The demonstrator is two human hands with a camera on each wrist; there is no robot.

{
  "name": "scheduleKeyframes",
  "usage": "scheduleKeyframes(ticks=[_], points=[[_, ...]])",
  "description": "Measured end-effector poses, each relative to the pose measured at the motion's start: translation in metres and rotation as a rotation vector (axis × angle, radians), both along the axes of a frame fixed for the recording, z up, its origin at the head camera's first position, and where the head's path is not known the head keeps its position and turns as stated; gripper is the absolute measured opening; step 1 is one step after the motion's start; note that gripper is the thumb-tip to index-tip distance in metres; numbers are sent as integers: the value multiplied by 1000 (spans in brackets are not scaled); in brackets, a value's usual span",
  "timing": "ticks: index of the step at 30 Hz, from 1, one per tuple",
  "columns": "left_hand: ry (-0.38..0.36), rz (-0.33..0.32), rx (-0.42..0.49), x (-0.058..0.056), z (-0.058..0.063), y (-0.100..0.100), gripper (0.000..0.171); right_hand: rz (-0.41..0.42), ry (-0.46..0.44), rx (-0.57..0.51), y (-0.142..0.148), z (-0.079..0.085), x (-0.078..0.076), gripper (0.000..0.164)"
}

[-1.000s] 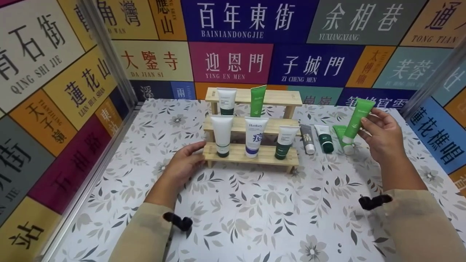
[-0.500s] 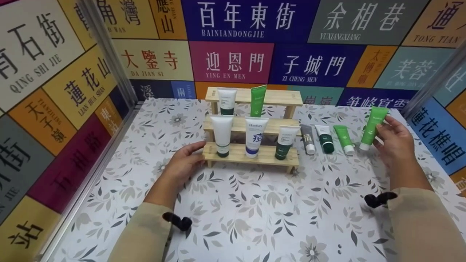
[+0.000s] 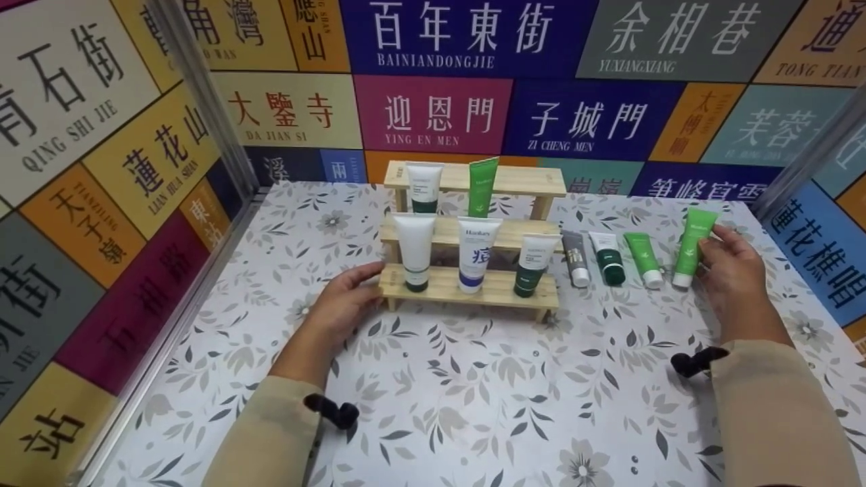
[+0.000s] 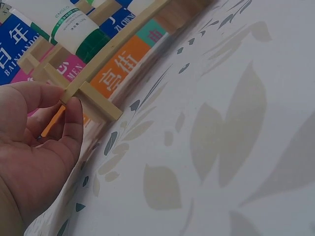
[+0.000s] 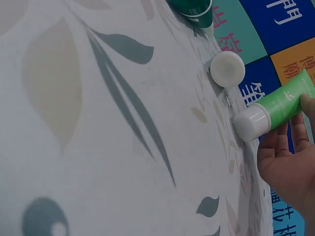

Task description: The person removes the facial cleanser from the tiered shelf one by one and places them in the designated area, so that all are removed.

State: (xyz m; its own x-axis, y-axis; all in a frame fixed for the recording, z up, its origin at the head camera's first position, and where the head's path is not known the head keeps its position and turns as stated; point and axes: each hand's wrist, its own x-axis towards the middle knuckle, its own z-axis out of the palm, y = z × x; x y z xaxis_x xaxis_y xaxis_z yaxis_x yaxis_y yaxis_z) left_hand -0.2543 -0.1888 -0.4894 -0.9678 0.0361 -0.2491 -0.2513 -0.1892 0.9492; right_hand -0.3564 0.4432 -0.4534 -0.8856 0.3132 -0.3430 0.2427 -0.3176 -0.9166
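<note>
At the left I have a beige sleeve (image 3: 267, 433) slanting up from the near edge, a black piece (image 3: 331, 411) at its cuff. Beyond it, the left hand (image 3: 345, 301) angles toward the wooden rack (image 3: 500, 289), wrist low, palm turned inward. My left wrist feed shows the thumb and a finger pinching the end of the rack's lowest step; the other fingers bend behind and are partly hidden from me.

On that step I count, left to right, a white tube with a green cap (image 3: 415, 247), a white tube with a blue cap (image 3: 477, 247) and a white and dark green tube (image 3: 532, 264), all upright on their caps. Higher up behind them stand a small white tube (image 3: 424, 184) and a bright green tube (image 3: 482, 186).

Just right of the rack, a grey tube (image 3: 576, 260), a green-capped tube (image 3: 609, 258) and a white-capped green tube (image 3: 644, 260) lie in a row on the flowered cloth (image 3: 433, 365), caps toward me.

Last comes the held green tube (image 3: 695, 247), beside that row, tilted, white cap downward. The right hand (image 3: 737, 274) pinches it from the right side, thumb over the near face, fingers bent beneath, the forearm rising from the lower right. I cannot tell whether its cap touches the cloth.
</note>
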Motion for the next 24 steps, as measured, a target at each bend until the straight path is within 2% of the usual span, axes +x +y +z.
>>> scheduleKeyframes(ticks=[9, 14, 19, 24], points=[[-4, 5, 7, -1, 0, 0, 51, -42, -84, -29, 4, -8, -13, 70], [17, 16, 14, -1, -1, 2, 53, -88, -168, 21, 0, -7, -21, 65], [20, 12, 16, -1, -1, 2, 55, -111, -183, 87, -2, -11, -24, 53], [14, 12, 9, -1, 1, 2, 53, -121, -191, 97, -2, -15, -25, 61]])
